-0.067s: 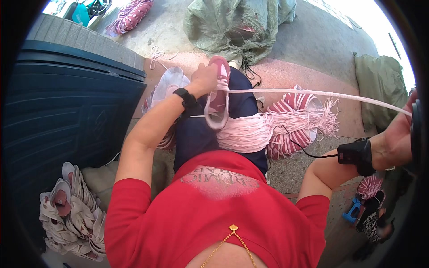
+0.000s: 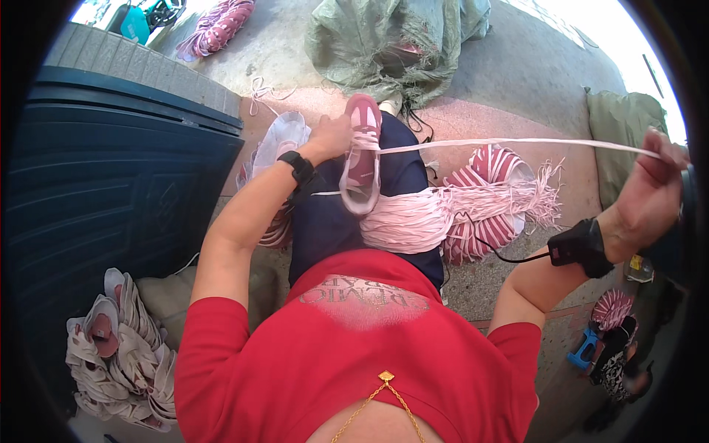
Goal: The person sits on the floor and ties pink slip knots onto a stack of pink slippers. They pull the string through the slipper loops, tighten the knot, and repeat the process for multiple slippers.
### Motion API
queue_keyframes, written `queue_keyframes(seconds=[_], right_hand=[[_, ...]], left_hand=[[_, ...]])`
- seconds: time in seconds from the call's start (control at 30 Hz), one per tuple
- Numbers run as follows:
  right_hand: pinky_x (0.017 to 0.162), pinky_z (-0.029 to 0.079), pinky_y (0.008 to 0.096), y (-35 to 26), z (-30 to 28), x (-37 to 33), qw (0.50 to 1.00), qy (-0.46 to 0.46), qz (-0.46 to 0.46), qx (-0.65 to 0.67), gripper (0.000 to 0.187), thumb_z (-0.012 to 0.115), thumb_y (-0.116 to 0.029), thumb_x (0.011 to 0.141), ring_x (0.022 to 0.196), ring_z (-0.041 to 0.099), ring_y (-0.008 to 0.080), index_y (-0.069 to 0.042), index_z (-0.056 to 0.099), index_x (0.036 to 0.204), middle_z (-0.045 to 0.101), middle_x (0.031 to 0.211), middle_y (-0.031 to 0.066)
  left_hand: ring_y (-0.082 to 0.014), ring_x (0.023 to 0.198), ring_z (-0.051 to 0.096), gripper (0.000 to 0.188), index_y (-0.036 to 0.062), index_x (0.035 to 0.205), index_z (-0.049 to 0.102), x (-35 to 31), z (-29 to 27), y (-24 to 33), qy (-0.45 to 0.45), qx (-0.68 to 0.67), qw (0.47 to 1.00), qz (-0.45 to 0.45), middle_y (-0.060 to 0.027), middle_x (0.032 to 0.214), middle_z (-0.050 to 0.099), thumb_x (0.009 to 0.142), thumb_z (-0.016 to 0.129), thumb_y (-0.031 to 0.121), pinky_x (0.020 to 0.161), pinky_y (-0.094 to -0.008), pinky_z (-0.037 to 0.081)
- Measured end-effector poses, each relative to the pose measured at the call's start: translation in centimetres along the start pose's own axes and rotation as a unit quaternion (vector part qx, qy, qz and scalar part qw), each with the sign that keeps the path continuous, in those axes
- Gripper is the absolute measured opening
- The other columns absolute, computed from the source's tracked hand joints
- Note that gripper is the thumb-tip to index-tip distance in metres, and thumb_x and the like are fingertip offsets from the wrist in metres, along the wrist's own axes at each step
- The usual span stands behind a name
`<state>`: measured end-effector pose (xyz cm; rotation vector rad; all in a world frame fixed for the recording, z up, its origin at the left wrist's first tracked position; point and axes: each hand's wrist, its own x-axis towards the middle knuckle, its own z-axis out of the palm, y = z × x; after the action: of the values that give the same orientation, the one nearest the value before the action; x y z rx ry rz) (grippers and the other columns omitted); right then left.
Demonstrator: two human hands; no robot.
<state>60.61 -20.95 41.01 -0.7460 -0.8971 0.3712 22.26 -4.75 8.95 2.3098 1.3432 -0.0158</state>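
A pink and white shoe upper [image 2: 362,171] rests on my dark-trousered thigh, toe pointing away from me. My left hand [image 2: 331,138] grips its left side near the toe; some fingertips are hidden behind it. From the upper's lacing holes a pale pink shoelace [image 2: 509,142] stretches far to the right. Its other end is pinched in my right hand [image 2: 650,184], raised at the right rim of the view. Across my lap lies a thick bundle of pale pink shoelaces [image 2: 408,221], just right of the upper.
Stacked pink-striped uppers [image 2: 480,240] lie right of my legs, white ones [image 2: 284,133] to the left. More uppers [image 2: 122,354] are heaped lower left beside a dark blue metal door [image 2: 111,184]. A green woven sack [image 2: 384,44] stands ahead, another sack [image 2: 628,125] at right.
My right hand has shifted a little left and up with the lace end, bringing its fingers into view. The left hand has slid slightly left along the upper.
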Motion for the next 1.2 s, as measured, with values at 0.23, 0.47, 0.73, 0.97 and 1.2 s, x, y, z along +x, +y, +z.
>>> queue_keyframes(seconds=[0.23, 0.47, 0.73, 0.97, 1.2], right_hand=[[0.042, 0.027, 0.0159, 16.5, 5.2, -15.3, 0.841, -0.152, 0.511, -0.093, 0.023, 0.062, -0.027, 0.090, 0.049, 0.035, -0.0003, -0.006, 0.058, 0.097, 0.045, 0.065, -0.0088], [0.065, 0.046, 0.0310, 22.8, 7.4, -28.6, 0.695, -0.513, 0.452, -0.223, 0.023, 0.063, -0.021, 0.081, 0.069, 0.059, 0.0178, 0.001, 0.064, 0.084, 0.063, 0.074, 0.0084], [0.070, 0.048, 0.0447, 22.6, 9.0, -30.1, 0.708, -0.506, 0.359, -0.337, 0.024, 0.058, -0.026, 0.080, 0.078, 0.062, 0.0374, -0.003, 0.065, 0.082, 0.064, 0.078, 0.0197], [0.066, 0.049, 0.0444, 24.5, 9.6, -29.5, 0.743, -0.433, 0.208, -0.467, 0.018, 0.053, -0.022, 0.083, 0.076, 0.063, 0.0347, -0.007, 0.065, 0.082, 0.063, 0.081, 0.0154], [0.059, 0.052, 0.0403, 26.7, 11.5, -30.7, 0.699, -0.453, 0.108, -0.543, 0.013, 0.057, -0.016, 0.080, 0.068, 0.065, 0.0306, -0.004, 0.060, 0.081, 0.064, 0.078, 0.0127]], left_hand=[[-0.0366, 0.097, 0.058, 0.040, 0.0030, 0.094, 0.066, -1.2, -3.5, 0.1, -0.160, 0.035, 0.986, 0.038, -0.0186, 0.099, 0.065, 0.087, 0.047, 0.038, 0.084, -0.0487, 0.044], [-0.0191, 0.050, 0.056, 0.039, -0.0001, 0.076, 0.068, -1.7, -4.3, -0.5, -0.198, -0.193, 0.961, 0.024, -0.0093, 0.061, 0.063, 0.084, 0.056, 0.036, 0.051, -0.0320, 0.044], [-0.0108, 0.050, 0.050, 0.033, -0.0002, 0.075, 0.069, 0.5, -3.3, -0.3, -0.289, -0.247, 0.921, -0.081, -0.0027, 0.057, 0.058, 0.083, 0.060, 0.031, 0.049, -0.0247, 0.039], [-0.0212, 0.081, 0.059, 0.021, 0.0052, 0.076, 0.069, -4.1, -5.1, 0.5, -0.068, 0.141, 0.980, 0.120, -0.0092, 0.071, 0.065, 0.078, 0.064, 0.025, 0.069, -0.0355, 0.041], [-0.0234, 0.079, 0.057, 0.005, 0.0097, 0.072, 0.056, -7.3, -3.6, -0.7, 0.198, 0.287, 0.920, 0.178, -0.0060, 0.063, 0.058, 0.075, 0.054, 0.013, 0.067, -0.0374, 0.037]])
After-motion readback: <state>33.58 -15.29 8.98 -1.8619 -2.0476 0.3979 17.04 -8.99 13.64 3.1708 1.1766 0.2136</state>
